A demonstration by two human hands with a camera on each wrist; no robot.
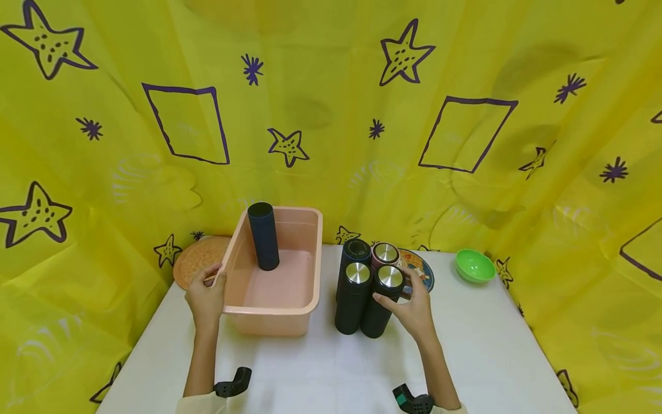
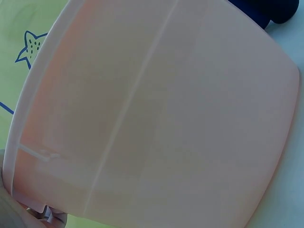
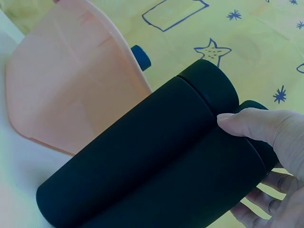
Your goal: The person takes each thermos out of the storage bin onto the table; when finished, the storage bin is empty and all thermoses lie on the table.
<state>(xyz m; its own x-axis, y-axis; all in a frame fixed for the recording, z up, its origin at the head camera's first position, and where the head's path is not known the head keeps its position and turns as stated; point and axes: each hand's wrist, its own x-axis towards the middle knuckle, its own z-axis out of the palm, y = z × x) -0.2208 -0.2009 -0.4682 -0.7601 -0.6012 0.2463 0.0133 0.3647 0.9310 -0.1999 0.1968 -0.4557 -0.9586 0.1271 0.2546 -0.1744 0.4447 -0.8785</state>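
A pink plastic basin [image 1: 316, 259] stands on the left half of the table. My left hand [image 1: 205, 300] grips its left rim; in the left wrist view, the basin's outer wall [image 2: 156, 118] hides most else. Inside the basin a dark blue flask [image 1: 266, 241] stands upright at the left. To the right, a tight cluster holds a front-right black flask [image 1: 376, 315], a front-left black flask [image 1: 349, 310], a dark flask [image 1: 355, 248] and a pink flask [image 1: 385, 253] behind. My right hand [image 1: 415, 307] holds the front-right one near its lid, thumb in front.
A green bowl [image 1: 476, 267] sits at the table's back right. A patterned round plate [image 1: 425, 270] lies partly behind the flasks. Behind the basin's left side is an orange-brown round board [image 1: 192, 261]. A yellow patterned curtain [image 1: 331, 103] encloses the white table [image 1: 320, 374].
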